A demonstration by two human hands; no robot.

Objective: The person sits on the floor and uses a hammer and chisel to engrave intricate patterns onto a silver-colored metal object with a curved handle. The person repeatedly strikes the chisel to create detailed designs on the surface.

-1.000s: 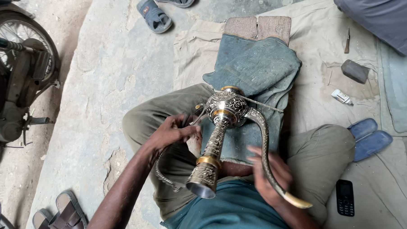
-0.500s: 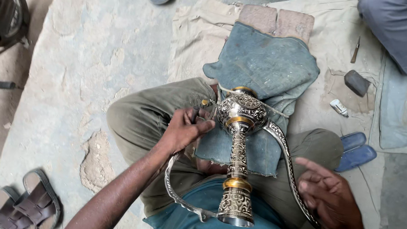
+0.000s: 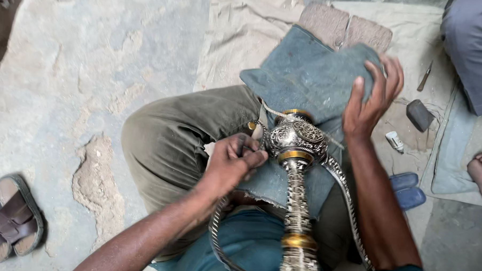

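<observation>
A: Largest item?
B: Folded grey-blue cloth pad [image 3: 307, 79], at 12 o'clock over the lap.
A: Next?
B: Engraved silver metal vessel with brass bands and curved handles [image 3: 297, 140], lying on the lap at centre, stem running to 6 o'clock.
A: Hands?
B: Left hand [image 3: 230, 164], at 9 o'clock of the vessel's bulb, fingers clamped on its side handle. Right hand [image 3: 371, 100], at 2 o'clock, fingers spread apart, touching the pad's edge.
</observation>
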